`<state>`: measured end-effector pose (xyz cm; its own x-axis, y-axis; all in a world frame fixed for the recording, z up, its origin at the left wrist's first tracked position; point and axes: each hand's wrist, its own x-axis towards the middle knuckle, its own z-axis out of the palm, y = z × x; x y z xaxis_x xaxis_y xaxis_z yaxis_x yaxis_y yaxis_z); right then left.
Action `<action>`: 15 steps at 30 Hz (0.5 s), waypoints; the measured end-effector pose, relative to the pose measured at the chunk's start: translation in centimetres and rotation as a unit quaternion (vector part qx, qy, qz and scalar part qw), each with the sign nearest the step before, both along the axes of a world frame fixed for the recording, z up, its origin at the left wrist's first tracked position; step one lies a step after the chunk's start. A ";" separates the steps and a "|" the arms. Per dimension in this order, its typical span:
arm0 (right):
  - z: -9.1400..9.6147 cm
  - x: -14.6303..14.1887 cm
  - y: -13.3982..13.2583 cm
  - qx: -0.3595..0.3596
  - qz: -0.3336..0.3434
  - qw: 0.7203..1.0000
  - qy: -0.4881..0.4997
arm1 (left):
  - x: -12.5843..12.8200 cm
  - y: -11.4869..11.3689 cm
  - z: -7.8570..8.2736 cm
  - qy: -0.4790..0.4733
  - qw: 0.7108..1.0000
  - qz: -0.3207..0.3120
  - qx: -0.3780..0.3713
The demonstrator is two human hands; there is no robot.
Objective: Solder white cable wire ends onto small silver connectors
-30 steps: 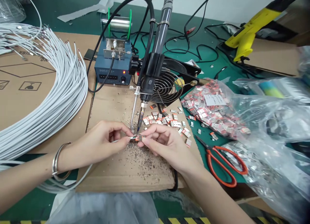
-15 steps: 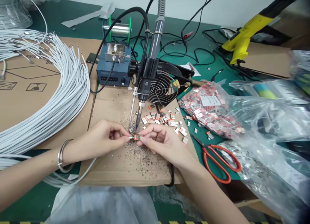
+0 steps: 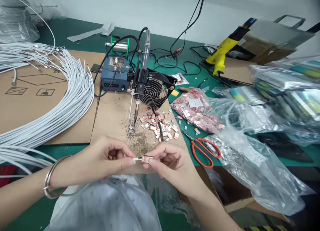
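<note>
Between thumb and fingertips, my left hand (image 3: 112, 157) pinches the end of a white cable (image 3: 136, 159), whose thin coloured wires meet a USB connector (image 3: 147, 159). That small metal and orange connector is pinched in my right hand (image 3: 170, 164). Both hands are over the front edge of the cardboard sheet. Beyond them, a soldering iron (image 3: 140, 88) is clamped tip down, with a thin metal feed tube (image 3: 131, 106) beside it. Dark specks and solder bits lie under the tip. Loose USB connectors (image 3: 160, 124) are scattered to the right of the iron.
A blue soldering station (image 3: 113, 79) carries a solder spool (image 3: 120, 46). A black fan (image 3: 153, 91) stands behind the iron. Bundled white cables (image 3: 75, 101) lie left. At right are orange-handled scissors (image 3: 203, 152), a bag of connectors (image 3: 195, 108), clear plastic bags (image 3: 262, 171) and a yellow tool (image 3: 221, 54).
Both hands have drawn back from the iron tip toward my body, with the cable end and connector still between them. The camera view has shifted too.
</note>
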<state>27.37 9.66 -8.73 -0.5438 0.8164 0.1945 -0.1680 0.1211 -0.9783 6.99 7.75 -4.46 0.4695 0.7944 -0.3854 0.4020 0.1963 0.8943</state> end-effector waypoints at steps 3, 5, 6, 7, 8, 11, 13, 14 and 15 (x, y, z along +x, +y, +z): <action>-0.2 0.4 -1.0 0.004 0.006 1.000 0.000 | 0.3 -1.1 0.3 0.004 1.000 0.009 0.001; -0.3 0.5 -1.7 0.006 0.004 1.000 -0.002 | 0.6 -1.6 0.4 0.006 1.000 0.012 0.000; -0.2 0.6 -2.0 0.012 0.001 1.000 -0.004 | 0.6 -1.9 0.5 0.005 1.000 0.012 -0.003; -0.2 0.5 -2.4 0.021 -0.004 1.000 -0.008 | 0.7 -2.2 0.6 0.001 1.000 0.012 -0.007; -0.1 0.5 -2.7 0.034 -0.007 0.999 -0.014 | 0.7 -2.4 0.7 -0.005 1.000 0.011 -0.012; 0.3 0.7 -3.5 0.083 -0.017 0.996 -0.034 | 0.6 -3.1 0.5 -0.023 0.999 0.013 -0.022; 0.3 1.4 -4.1 0.148 -0.044 0.986 -0.063 | 0.7 -3.8 -0.4 -0.027 0.999 0.014 -0.019; 0.3 1.9 -4.5 0.192 -0.077 0.976 -0.075 | 0.8 -4.3 -1.1 -0.020 1.000 0.010 -0.005; 0.2 2.6 -4.9 0.233 -0.120 0.962 -0.080 | 0.9 -4.8 -2.1 -0.005 1.000 0.000 0.026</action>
<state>29.94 4.81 -8.50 -0.4032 0.7671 0.4990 0.0669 0.5686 -0.8199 7.89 2.97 -6.55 0.4735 0.8128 -0.3392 0.3936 0.1493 0.9071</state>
